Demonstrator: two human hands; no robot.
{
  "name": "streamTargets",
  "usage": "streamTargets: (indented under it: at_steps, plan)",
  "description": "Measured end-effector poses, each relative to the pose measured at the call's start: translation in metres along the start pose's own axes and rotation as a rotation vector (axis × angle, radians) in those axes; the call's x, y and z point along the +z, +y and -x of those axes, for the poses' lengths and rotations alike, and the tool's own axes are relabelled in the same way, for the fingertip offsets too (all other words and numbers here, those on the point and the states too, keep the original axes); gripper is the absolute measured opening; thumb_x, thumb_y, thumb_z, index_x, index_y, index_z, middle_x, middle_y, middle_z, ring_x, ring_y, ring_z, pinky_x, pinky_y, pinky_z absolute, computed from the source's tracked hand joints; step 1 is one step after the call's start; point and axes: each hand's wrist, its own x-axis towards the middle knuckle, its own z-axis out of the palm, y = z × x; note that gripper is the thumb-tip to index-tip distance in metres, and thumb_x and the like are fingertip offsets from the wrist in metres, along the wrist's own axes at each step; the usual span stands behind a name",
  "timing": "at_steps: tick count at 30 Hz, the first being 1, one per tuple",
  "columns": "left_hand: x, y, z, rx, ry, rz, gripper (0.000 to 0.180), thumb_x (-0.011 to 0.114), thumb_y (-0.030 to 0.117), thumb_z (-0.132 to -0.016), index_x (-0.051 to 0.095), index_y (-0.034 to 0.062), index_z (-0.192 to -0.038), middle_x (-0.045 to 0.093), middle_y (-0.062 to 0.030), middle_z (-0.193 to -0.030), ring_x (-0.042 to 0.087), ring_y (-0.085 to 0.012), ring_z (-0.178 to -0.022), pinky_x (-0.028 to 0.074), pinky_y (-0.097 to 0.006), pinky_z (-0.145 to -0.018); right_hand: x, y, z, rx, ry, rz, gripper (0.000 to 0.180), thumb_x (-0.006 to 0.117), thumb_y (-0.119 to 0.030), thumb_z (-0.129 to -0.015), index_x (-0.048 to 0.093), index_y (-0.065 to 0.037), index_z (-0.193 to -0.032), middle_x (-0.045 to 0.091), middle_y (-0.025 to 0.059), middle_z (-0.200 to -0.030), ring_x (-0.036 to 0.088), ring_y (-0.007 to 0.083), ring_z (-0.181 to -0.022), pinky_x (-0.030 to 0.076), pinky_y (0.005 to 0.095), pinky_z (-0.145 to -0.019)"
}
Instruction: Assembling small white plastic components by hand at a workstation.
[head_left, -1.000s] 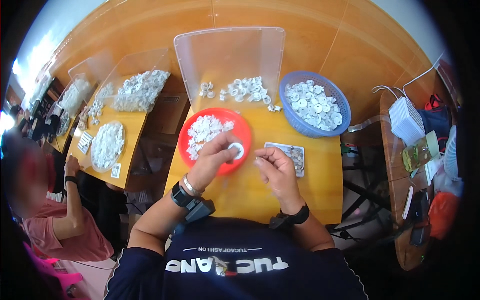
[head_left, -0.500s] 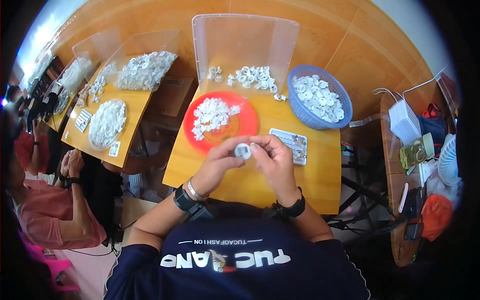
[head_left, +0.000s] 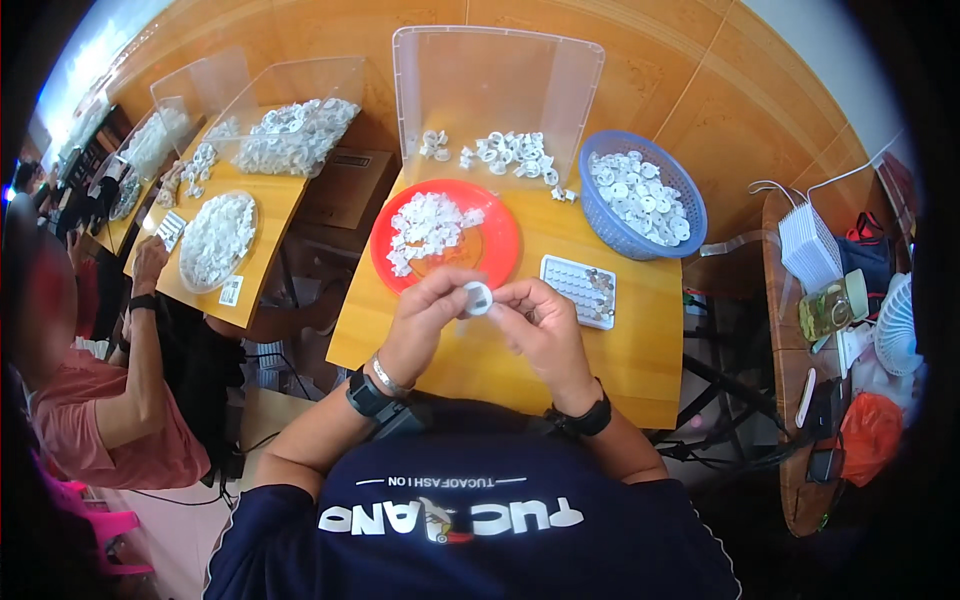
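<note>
Yellow table [head_left: 640, 370], with a dark shirt [head_left: 470, 575] bearing white lettering at its near edge.
A blue basket [head_left: 620, 230] of white pieces stands at the far right corner, a red plate [head_left: 502, 235] toward the left edge, a white tray [head_left: 563, 278] near the right edge; left hand [head_left: 430, 310] and right hand [head_left: 545, 325] pinch opposite sides of a white disc [head_left: 478, 298], above the table just short of the plate.

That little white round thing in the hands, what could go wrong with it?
The white round piece is small and pinched by the left hand, so it might slip. The white tray of little discs lies near the right hand, so a bump could scatter them.
</note>
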Motion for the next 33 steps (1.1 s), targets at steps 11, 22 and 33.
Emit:
streamTargets:
  at_steps: [11, 22, 33]
  plan:
    - [0.001, 0.01, -0.004, 0.252, -0.135, -0.698, 0.04, 0.057, 0.005, -0.088, 0.051, 0.0024, -0.128, 0.055, 0.0009, -0.092, 0.051, -0.0102, -0.081, 0.043, -0.024, -0.075, -0.005, 0.009, -0.003, 0.11, -0.007, -0.173, 0.01, 0.062, -0.011, -0.089, 0.06, -0.003, -0.095, 0.062, 0.0008, -0.076, 0.049, 0.0031, -0.055, 0.039, 0.0177, -0.048]
    - [-0.005, 0.013, -0.009, 0.115, -0.105, -0.646, 0.015, 0.055, 0.003, -0.09, 0.057, 0.0016, -0.106, 0.058, -0.0028, -0.084, 0.054, -0.0091, -0.072, 0.045, -0.026, -0.065, -0.013, 0.008, -0.004, 0.12, -0.033, -0.087, 0.01, 0.06, -0.012, -0.09, 0.06, -0.004, -0.095, 0.063, 0.0011, -0.078, 0.049, 0.0026, -0.057, 0.038, 0.0169, -0.048]
    - [0.005, 0.042, -0.019, 0.633, -0.336, -1.141, 0.016, 0.058, -0.006, -0.072, 0.06, 0.0028, -0.085, 0.05, -0.0099, -0.073, 0.052, -0.0278, -0.065, 0.042, -0.036, -0.058, -0.012, 0.011, -0.004, 0.234, -0.097, -0.048, 0.011, 0.059, -0.013, -0.09, 0.059, -0.003, -0.095, 0.061, 0.0005, -0.077, 0.049, 0.003, -0.056, 0.036, 0.0173, -0.045]
